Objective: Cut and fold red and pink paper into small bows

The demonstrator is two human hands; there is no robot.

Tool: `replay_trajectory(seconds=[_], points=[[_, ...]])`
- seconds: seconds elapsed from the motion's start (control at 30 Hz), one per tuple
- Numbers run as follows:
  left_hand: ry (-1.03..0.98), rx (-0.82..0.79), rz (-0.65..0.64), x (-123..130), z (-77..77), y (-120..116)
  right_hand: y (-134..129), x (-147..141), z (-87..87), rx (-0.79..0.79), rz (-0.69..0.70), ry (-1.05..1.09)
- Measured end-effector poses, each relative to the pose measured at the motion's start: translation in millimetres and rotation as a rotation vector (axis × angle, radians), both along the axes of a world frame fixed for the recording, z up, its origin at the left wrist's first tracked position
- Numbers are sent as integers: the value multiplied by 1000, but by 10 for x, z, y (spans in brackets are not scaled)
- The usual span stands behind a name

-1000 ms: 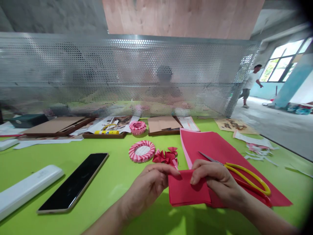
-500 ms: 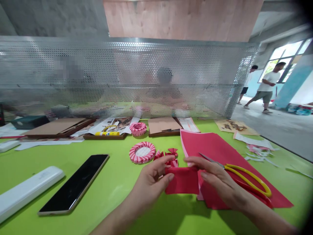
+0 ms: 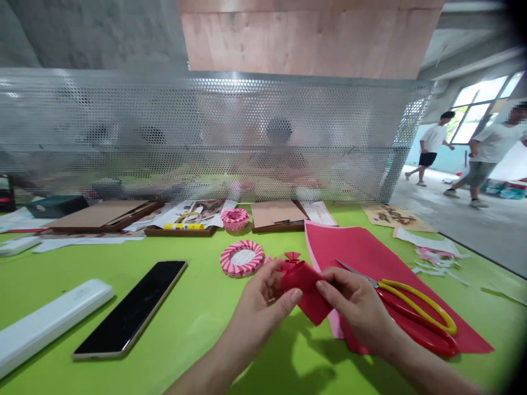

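A small folded piece of red paper [image 3: 309, 299] is held tilted above the table, between my two hands. My right hand [image 3: 356, 302] pinches its right side between thumb and fingers. At the paper's left edge, the thumb of my left hand [image 3: 261, 304] lies at the front and its curled fingers are partly hidden behind. Just beyond the paper, small folded red pieces [image 3: 292, 256] show in part. Scissors [image 3: 415, 307] with yellow and red handles lie on large red sheets [image 3: 354, 241] beside my right hand.
A pink-and-white striped paper ring [image 3: 241, 258] lies ahead, with another ring stack [image 3: 234, 218] behind it. A phone [image 3: 132, 310] and a white case [image 3: 53, 326] are at left. A perforated metal screen [image 3: 206, 137] borders the far side. Paper scraps [image 3: 440, 258] lie at right; people walk beyond.
The red paper has turned from level to tilted, its lower corner pointing down. My right hand now grips its right side. The people at right have moved further right.
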State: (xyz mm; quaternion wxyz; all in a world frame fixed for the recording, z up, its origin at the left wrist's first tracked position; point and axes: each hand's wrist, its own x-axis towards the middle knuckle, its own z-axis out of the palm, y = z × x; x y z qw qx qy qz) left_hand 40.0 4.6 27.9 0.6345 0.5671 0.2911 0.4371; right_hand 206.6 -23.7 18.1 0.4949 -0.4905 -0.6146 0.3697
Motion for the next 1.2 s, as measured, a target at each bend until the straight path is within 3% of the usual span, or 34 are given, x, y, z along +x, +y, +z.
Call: replay_trajectory(seconds=[0.1,0.27,0.47,0.67,0.87,1.2], points=[[33,-55,-72,59,-16,-14,12,-50,-93,-7,1,223],[123,-60,-19,97,-90,-9,12,-81,-218,21,4,268],[174,-57,28,93,-120,0,-18,-100,-190,113,-94,16],[92,28,-31,105,-158,2,-60,-128,-163,289,-67,-260],[136,118,-51,84,-188,23,-78,-138,-204,278,5,-402],[156,70,4,96,-208,28,-44,-141,-258,287,-20,-521]])
